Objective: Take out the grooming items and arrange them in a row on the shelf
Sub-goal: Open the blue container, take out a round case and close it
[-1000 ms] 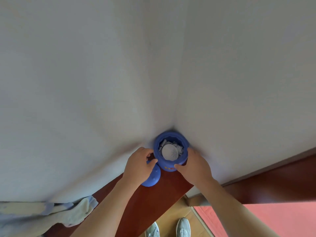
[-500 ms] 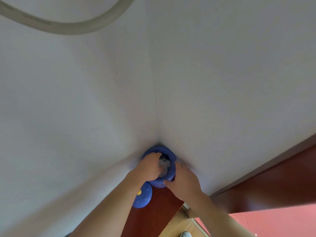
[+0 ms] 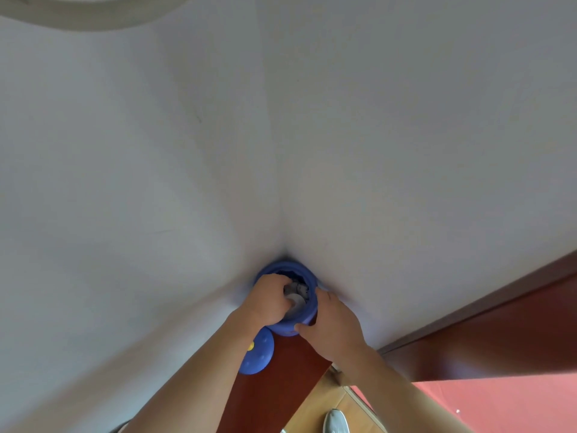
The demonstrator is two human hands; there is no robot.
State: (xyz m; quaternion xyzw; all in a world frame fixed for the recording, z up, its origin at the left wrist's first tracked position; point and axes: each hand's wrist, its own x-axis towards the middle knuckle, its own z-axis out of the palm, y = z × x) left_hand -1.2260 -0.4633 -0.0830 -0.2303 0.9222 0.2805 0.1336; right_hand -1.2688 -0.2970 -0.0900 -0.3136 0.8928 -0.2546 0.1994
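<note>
While two hands work at one blue tub (image 3: 282, 330) set in the wall corner, one blue lid (image 3: 257, 357) with a yellow spot lies on the red-brown shelf (image 3: 281, 385), below the left fingers and partly covered by that forearm. The left hand (image 3: 268, 300) dips into the tub's mouth, its fingers curled round a pale grey item (image 3: 295, 300). The fingertips are hidden inside, and the jumbled items beneath them cannot be counted. The right hand (image 3: 335, 326) grips the tub from outside, thumb on the near wall, fingers wrapped round the far side, out of sight. Both forearms rise from the bottom edge. One pale shoe (image 3: 335, 421) is cut off there.
</note>
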